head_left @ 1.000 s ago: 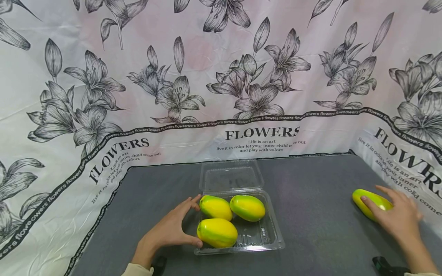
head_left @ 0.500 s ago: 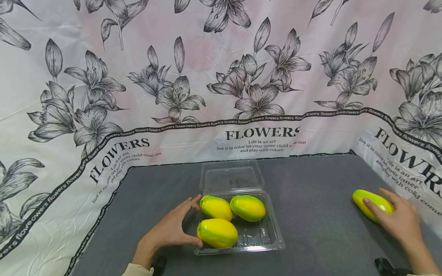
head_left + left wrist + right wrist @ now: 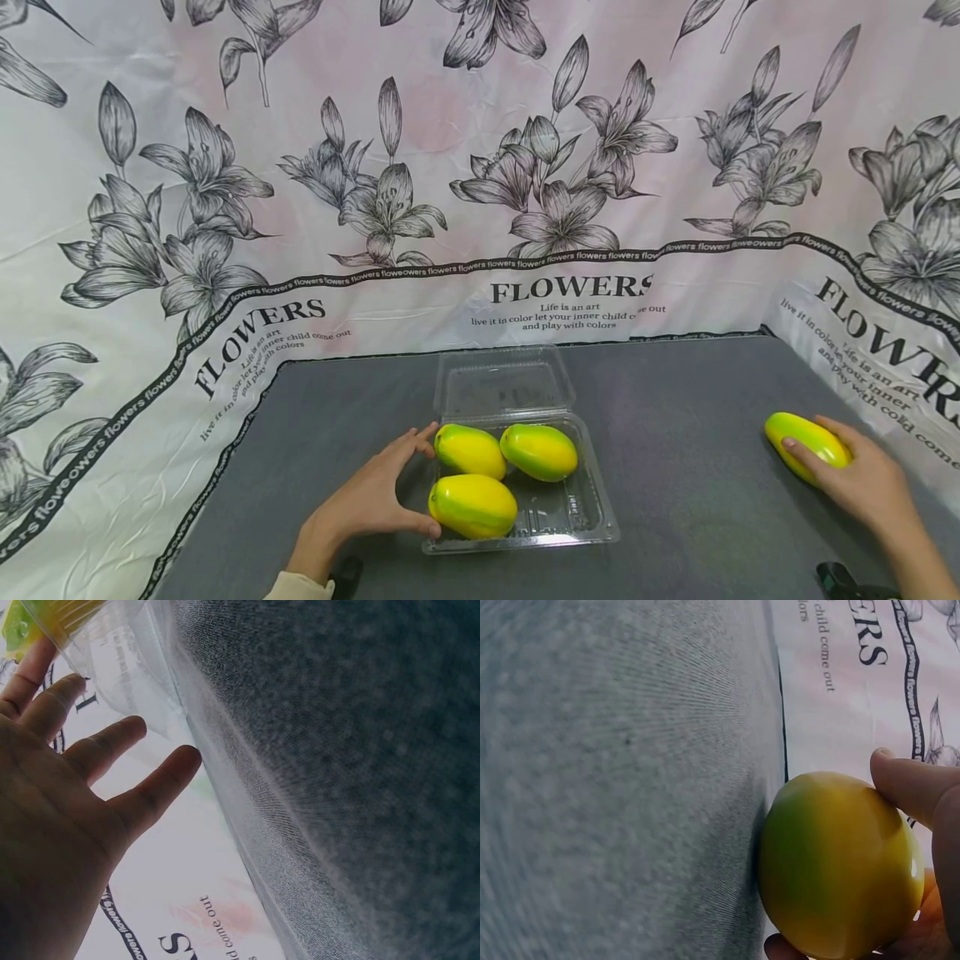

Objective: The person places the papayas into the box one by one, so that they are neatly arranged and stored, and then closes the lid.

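A clear plastic clamshell box lies with its lid folded back on the grey table. Three yellow-green mangoes are inside: one at back left, one at back right and one in front. My left hand rests at the box's left side, thumb and fingers spread along the edge; the left wrist view shows its fingers stretched out. Far to the right, my right hand grips another mango between thumb and fingers. In the right wrist view this mango sits close against the tabletop.
A white cloth printed with flowers and lettering hangs behind the table and along both sides. Grey tabletop stretches between the box and my right hand. The right-hand mango is near the table's right edge, by the cloth.
My right hand's fingers have settled closer around the far-right mango, which has hardly shifted. The left hand and the box have stayed in place.
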`<state>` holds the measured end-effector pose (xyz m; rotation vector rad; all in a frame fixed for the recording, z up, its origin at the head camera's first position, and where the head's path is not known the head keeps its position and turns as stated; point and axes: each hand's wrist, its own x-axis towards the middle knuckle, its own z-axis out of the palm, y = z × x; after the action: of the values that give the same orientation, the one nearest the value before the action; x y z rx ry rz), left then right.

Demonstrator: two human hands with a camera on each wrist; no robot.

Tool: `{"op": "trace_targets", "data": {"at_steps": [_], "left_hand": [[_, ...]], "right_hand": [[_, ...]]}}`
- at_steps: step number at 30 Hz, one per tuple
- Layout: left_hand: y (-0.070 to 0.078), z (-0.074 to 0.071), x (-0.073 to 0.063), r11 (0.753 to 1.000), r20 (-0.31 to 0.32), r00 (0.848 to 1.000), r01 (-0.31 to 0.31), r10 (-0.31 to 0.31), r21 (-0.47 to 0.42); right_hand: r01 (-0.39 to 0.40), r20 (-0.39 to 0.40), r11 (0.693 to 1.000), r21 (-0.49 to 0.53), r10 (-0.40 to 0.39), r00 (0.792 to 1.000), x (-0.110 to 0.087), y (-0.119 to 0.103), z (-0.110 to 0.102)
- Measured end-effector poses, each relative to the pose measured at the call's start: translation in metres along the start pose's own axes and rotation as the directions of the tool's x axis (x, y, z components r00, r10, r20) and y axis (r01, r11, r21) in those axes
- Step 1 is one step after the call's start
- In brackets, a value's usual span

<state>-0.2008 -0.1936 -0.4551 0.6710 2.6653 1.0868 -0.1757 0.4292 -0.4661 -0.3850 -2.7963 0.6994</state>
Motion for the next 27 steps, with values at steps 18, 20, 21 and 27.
{"op": "trace_targets", "data": {"at_steps": [18,20,21,27], "left_hand": [[-0.001,0.000,0.000,1.000,-0.001,1.000,0.000,0.000,0.010],[-0.001,0.000,0.000,1.000,-0.001,1.000,0.004,-0.004,0.008],[-0.001,0.000,0.000,1.000,-0.001,1.000,0.006,-0.006,0.008],[-0.001,0.000,0.000,1.000,0.001,1.000,0.004,-0.004,0.008]], "right_hand": [[0.073,0.011,0.997,0.035,-0.073,0.997,0.003,-0.009,0.003],[0.090,0.009,0.995,0.049,-0.090,0.996,0.004,-0.012,0.003],[0.100,0.009,0.993,0.056,-0.100,0.995,0.004,-0.014,0.003],[0.146,0.004,0.986,0.076,-0.147,0.989,0.006,-0.027,0.004]]}}
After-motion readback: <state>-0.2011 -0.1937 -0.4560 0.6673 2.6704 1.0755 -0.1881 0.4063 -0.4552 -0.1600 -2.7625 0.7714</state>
